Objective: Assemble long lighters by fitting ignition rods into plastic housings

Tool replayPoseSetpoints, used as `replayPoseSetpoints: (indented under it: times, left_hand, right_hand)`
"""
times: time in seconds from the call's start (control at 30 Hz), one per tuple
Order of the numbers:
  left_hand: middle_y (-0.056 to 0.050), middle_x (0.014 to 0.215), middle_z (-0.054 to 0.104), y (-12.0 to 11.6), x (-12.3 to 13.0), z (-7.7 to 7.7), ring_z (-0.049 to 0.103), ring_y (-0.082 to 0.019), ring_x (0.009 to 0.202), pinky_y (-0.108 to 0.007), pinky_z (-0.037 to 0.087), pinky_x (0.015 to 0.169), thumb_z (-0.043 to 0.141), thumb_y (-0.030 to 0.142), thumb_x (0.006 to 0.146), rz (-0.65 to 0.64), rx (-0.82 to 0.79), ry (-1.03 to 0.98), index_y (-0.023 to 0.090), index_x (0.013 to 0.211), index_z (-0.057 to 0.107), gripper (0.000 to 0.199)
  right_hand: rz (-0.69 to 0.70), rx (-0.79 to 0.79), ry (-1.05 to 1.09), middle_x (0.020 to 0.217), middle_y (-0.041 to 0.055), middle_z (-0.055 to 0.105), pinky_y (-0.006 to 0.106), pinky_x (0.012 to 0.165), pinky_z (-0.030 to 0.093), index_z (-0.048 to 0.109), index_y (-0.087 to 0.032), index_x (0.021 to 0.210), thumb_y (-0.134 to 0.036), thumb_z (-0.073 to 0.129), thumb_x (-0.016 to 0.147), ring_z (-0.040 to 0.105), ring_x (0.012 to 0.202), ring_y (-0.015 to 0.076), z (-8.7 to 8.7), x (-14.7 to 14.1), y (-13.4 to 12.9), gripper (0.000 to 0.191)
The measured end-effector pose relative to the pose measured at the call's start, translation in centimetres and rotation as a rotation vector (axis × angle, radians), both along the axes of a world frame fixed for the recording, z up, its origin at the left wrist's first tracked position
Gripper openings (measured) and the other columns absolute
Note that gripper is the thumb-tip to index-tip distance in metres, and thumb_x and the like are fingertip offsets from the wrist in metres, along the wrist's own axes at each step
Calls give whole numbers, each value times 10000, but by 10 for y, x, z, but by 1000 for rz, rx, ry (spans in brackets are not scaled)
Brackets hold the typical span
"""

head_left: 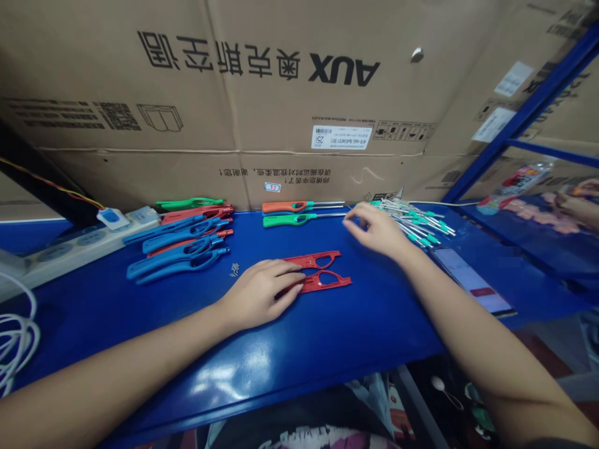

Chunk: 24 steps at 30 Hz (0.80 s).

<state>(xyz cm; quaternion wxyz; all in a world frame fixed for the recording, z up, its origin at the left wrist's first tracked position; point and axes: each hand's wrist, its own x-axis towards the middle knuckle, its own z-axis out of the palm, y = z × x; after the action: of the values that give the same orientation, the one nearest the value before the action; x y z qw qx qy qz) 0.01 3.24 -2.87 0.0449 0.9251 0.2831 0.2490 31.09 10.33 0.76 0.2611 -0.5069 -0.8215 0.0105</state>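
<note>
My left hand [267,292] rests over two red plastic lighter shell halves, with its fingers bent round their left ends. The nearer half [327,282] lies hollow side up, and the farther half [322,257] sits just behind it. Farther right, my right hand [378,229] has its fingers curled in towards the thumb; whether something small is between them I cannot make out. Beside it spreads a pile of metal lighter tubes [416,221] with teal ends. An orange lighter [281,207] and a green lighter [283,220], both with metal tubes, lie left of that hand.
Several blue, red and green lighter handles [180,252] lie at the left beside a power strip [79,243]. Small metal bits [234,269] sit near my left hand. A phone [472,280] lies at right. Behind the blue table [299,337] stands a cardboard wall [187,137]. Another person's hand [580,209] shows far right.
</note>
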Motion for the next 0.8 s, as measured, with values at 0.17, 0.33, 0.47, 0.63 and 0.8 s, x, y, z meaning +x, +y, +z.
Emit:
replayPoseSetpoints:
  times: [0.17,0.33,0.47,0.63,0.8]
  left_hand:
    - [-97,1299,698,0,-1,-1,672,-268,1181,-442,566,1009,573,419,982,-7,-38,17,214,1235,699,348]
    - [-95,1268,717,2,-1,-4,687,-258,1166,-434,565,1028,557,349,996,-22,-16,15,214,1214,718,303]
    - [-98,1244,729,2,-3,-6,702,-261,1138,-433,579,1005,528,319,1009,-13,16,43,195,1212,715,303]
    - [-99,1271,716,2,-8,9,703,-264,1137,-412,586,983,522,290,1002,-39,-34,148,196,1222,703,300]
    - [-82,1225,737,-3,-10,27,729,-254,1072,-384,605,933,560,244,973,-26,-133,249,211,1156,730,252]
  right_hand:
    - [-739,-77,-161,1214,219,586,466,946,444,671,-142,1129,-230,630,810,543,1146,381,-6,68,28,333]
    - [-856,-171,-146,1048,189,668,412,792,480,726,-153,928,-166,659,716,619,967,339,-15,105,36,223]
    - [-846,-137,-108,1005,147,720,376,756,474,731,-187,932,-151,620,737,654,916,309,-11,105,35,227]
    - [-797,-7,-31,1064,137,737,368,785,469,684,-195,1053,-213,576,804,658,965,308,2,92,28,272]
    - [-769,72,111,943,111,731,325,671,424,649,-219,949,-255,593,771,643,876,295,18,75,17,190]
